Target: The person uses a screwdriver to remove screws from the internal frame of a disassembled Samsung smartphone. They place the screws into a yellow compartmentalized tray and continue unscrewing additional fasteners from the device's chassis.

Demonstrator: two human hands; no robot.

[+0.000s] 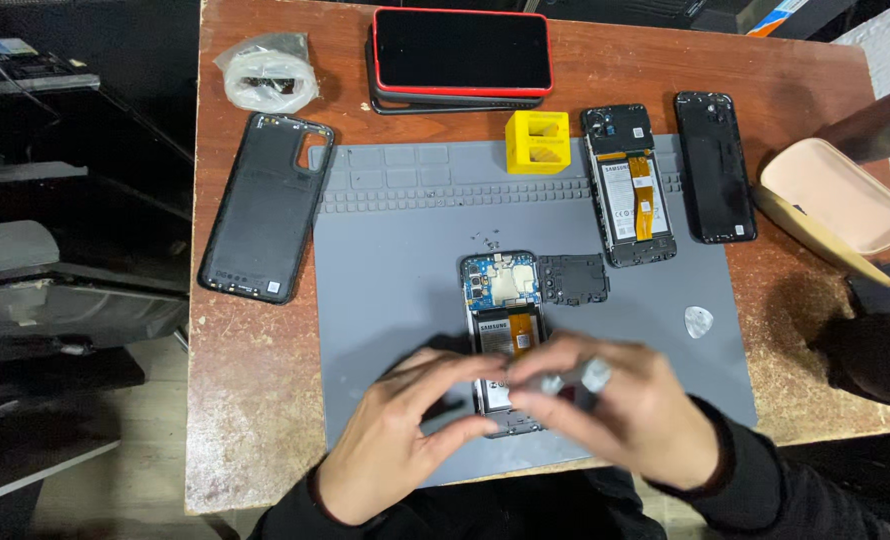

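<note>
Lying on the grey repair mat (385,250), the opened phone (503,330) runs lengthwise away from the person, circuit board at the far end, battery nearer. The left hand (390,440) comes in from the phone's left, fingers curled and drawn together at its lower half. The right hand (625,410), blurred, covers the lower right side and pinches a small silvery tool (575,378) just above the phone. Both hands sit equally close, meeting over the near end.
</note>
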